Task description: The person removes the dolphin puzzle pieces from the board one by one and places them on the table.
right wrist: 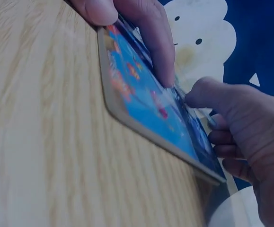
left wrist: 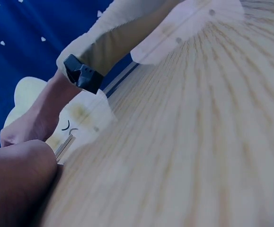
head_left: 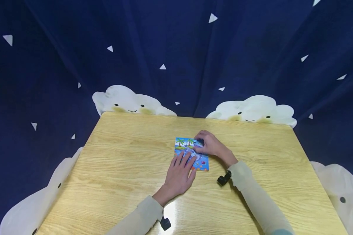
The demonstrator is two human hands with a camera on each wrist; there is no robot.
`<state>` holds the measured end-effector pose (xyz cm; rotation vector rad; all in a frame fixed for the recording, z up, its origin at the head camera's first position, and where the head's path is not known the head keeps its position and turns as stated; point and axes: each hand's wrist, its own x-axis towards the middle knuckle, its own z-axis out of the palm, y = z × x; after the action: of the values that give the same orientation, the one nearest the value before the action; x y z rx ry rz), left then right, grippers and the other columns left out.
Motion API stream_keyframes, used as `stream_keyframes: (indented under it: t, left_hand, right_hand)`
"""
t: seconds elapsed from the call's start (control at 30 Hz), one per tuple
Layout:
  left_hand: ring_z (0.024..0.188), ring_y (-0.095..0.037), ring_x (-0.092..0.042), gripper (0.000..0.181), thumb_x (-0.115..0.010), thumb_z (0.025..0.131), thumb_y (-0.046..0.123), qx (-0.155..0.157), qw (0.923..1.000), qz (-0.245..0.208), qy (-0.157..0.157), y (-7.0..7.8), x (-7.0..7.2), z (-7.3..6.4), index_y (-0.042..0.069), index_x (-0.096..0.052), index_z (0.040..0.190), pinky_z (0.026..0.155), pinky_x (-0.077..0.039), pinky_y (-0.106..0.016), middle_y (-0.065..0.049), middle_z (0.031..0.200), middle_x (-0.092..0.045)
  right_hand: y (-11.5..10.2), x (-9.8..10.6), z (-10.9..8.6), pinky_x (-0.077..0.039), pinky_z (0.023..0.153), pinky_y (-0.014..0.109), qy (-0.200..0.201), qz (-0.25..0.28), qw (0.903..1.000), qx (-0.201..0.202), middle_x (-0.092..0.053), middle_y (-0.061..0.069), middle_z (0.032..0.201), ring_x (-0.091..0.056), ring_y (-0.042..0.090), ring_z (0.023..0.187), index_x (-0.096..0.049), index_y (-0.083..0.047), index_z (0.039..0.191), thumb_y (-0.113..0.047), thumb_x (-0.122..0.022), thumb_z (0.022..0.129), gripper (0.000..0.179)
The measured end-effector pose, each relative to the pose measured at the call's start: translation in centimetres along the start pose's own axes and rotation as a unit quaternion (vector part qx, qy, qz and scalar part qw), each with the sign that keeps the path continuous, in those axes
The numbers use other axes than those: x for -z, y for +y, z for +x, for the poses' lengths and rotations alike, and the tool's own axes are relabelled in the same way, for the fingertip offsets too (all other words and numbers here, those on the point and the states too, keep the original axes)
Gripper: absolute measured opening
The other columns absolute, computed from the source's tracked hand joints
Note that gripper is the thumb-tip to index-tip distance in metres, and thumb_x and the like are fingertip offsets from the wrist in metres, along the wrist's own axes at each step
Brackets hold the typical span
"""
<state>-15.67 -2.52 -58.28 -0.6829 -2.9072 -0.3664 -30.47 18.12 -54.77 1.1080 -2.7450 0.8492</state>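
Observation:
A flat picture board (head_left: 204, 162), apparently a puzzle, lies on the table with blue sea and palm trees printed on it. My left hand (head_left: 178, 174) rests its spread fingers on the board's lower left part. At the upper right corner my right hand (head_left: 211, 144) has thumb and fingers curled. In the right wrist view, the right hand (right wrist: 255, 127) pinches a thin, light-edged puzzle piece (right wrist: 208, 115) at the board's far side; most of it is hidden by the fingers. A dark patch (head_left: 200, 141) shows beneath that hand.
The wooden table (head_left: 120, 156) spreads around the board. Behind it hangs a dark blue curtain (head_left: 176, 39) with white triangles and cloud shapes (head_left: 129, 101) along the table's edges. Black wrist cameras (head_left: 222, 180) sit on both sleeves.

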Motion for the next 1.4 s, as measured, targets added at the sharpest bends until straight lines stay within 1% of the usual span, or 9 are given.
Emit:
stream_keyframes:
  t: [0.23,0.43,0.67,0.77,0.83,0.97,1.1,1.23,1.4]
  left_hand:
    - [0.159,-0.032,-0.02,0.056,-0.032,0.111,0.045,0.0,1.0,-0.002,-0.002,0.1,0.0,0.1,0.025,-0.038,0.163,0.126,-0.022,-0.053,-0.004,0.169,-0.033]
    - [0.158,-0.033,-0.023,0.056,-0.034,0.11,0.044,-0.001,0.9999,-0.008,0.015,0.1,0.0,0.1,0.025,-0.041,0.162,0.125,-0.023,-0.053,-0.004,0.167,-0.036]
    - [0.155,-0.034,-0.028,0.054,-0.039,0.109,0.043,-0.004,0.9991,-0.014,0.04,0.2,-0.2,0.1,0.024,-0.046,0.159,0.123,-0.027,-0.055,-0.005,0.165,-0.04]
    - [0.156,-0.034,-0.028,0.054,-0.039,0.109,0.043,-0.005,0.999,-0.02,0.041,0.3,-0.3,0.1,0.023,-0.046,0.158,0.123,-0.027,-0.055,-0.005,0.165,-0.04]
    - [0.156,-0.034,-0.028,0.054,-0.039,0.109,0.043,-0.004,0.999,-0.021,0.039,0.3,-0.2,0.0,0.024,-0.046,0.159,0.123,-0.026,-0.055,-0.005,0.165,-0.039]
    - [0.155,-0.034,-0.029,0.053,-0.039,0.109,0.042,-0.006,0.9988,-0.018,0.045,0.3,-0.3,-0.1,0.023,-0.046,0.158,0.123,-0.026,-0.055,-0.006,0.165,-0.04]
    - [0.155,-0.035,-0.03,0.053,-0.04,0.109,0.042,-0.009,0.9985,-0.015,0.052,0.2,-0.4,-0.3,0.022,-0.047,0.158,0.122,-0.027,-0.054,-0.006,0.164,-0.04]
    - [0.155,-0.034,-0.029,0.053,-0.04,0.109,0.042,-0.01,0.9985,-0.012,0.053,0.2,-0.4,-0.3,0.023,-0.047,0.158,0.122,-0.028,-0.054,-0.006,0.164,-0.041]
    - [0.156,-0.033,-0.026,0.055,-0.036,0.109,0.043,-0.005,0.9993,-0.003,0.036,0.1,-0.4,-0.2,0.025,-0.043,0.16,0.123,-0.026,-0.053,-0.004,0.166,-0.038]
  right_hand:
    - [1.1,0.4,-1.2,-0.056,0.093,0.045,0.047,0.031,0.9984,0.001,-0.073,0.008,0.106,-0.066,0.024,0.102,-0.078,-0.005,0.106,-0.032,-0.085,0.08,0.038]
    - [1.9,1.7,-2.1,-0.055,0.095,0.047,0.067,0.043,0.9968,-0.004,-0.074,0.006,0.107,-0.067,0.024,0.104,-0.079,-0.006,0.108,-0.028,-0.086,0.079,0.037]
    - [3.0,3.2,-2.9,-0.054,0.098,0.049,0.073,0.044,0.9961,-0.018,-0.074,0.008,0.108,-0.068,0.028,0.107,-0.079,-0.004,0.108,-0.024,-0.088,0.077,0.038]
    - [3.6,3.7,-3.3,-0.054,0.099,0.049,0.075,0.05,0.9955,-0.031,-0.074,0.007,0.11,-0.067,0.027,0.108,-0.079,-0.004,0.109,-0.022,-0.088,0.077,0.038]
    - [4.1,3.9,-3.6,-0.055,0.097,0.048,0.076,0.056,0.9946,-0.044,-0.074,0.006,0.11,-0.068,0.026,0.107,-0.079,-0.005,0.109,-0.022,-0.089,0.077,0.037]
    - [4.9,4.4,-4.2,-0.056,0.087,0.044,0.074,0.064,0.9931,-0.064,-0.073,0.004,0.11,-0.068,0.022,0.101,-0.079,-0.009,0.109,-0.02,-0.089,0.078,0.035]
    - [5.7,4.7,-4.7,-0.056,0.081,0.039,0.068,0.057,0.9934,-0.073,-0.073,0.003,0.108,-0.066,0.02,0.097,-0.079,-0.009,0.109,-0.021,-0.088,0.079,0.033]
    - [6.5,5.2,-5.1,-0.057,0.083,0.044,0.058,0.051,0.9933,-0.086,-0.072,0.005,0.11,-0.066,0.023,0.098,-0.078,-0.008,0.11,-0.022,-0.087,0.081,0.034]
    - [7.3,6.0,-5.2,-0.056,0.086,0.05,0.059,0.045,0.9907,-0.114,-0.071,0.011,0.114,-0.066,0.029,0.101,-0.078,-0.004,0.112,-0.021,-0.086,0.08,0.037]
